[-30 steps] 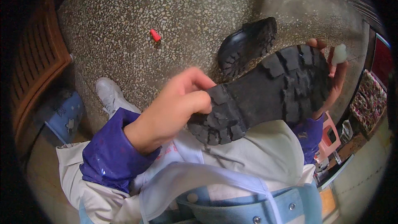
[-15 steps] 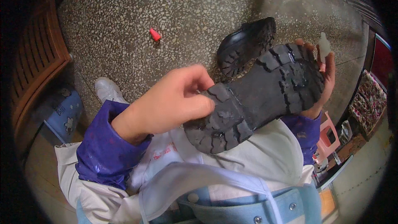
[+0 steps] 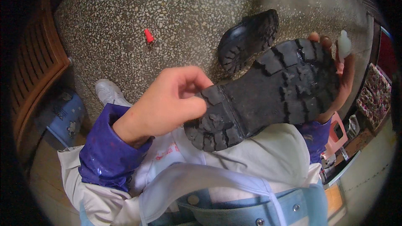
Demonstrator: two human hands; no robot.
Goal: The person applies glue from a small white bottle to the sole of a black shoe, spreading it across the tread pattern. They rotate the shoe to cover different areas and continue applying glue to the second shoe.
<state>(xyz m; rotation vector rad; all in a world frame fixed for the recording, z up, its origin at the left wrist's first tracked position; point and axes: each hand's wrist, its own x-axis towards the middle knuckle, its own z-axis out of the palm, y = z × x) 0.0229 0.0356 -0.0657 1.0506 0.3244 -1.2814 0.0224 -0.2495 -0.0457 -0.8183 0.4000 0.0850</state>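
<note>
A black shoe [image 3: 261, 94] is held above my lap with its chunky treaded sole facing up. Wet-looking shiny spots show in the tread near the front. My left hand [image 3: 167, 102] grips the heel end, thumb over the sole and fingers curled at the edge. Around the wider front end wraps my right hand [image 3: 344, 86], partly hidden behind the shoe. A small whitish translucent bottle [image 3: 344, 45] with a narrow tip sticks up between that hand's fingers. The other black shoe [image 3: 247, 39] lies tipped on its side on the floor beyond.
A small red cone-shaped cap [image 3: 148, 35] lies on the speckled floor [image 3: 113, 21]. To the left are a slatted wooden piece of furniture [image 3: 39, 67] and a blue bin [image 3: 65, 115]. A pink plastic stool [image 3: 335, 136] and a flowered cloth [image 3: 372, 92] are at the right.
The shoe's front end and my right hand with the bottle have shifted slightly to the right. My left hand keeps its hold on the heel, a little farther left.
</note>
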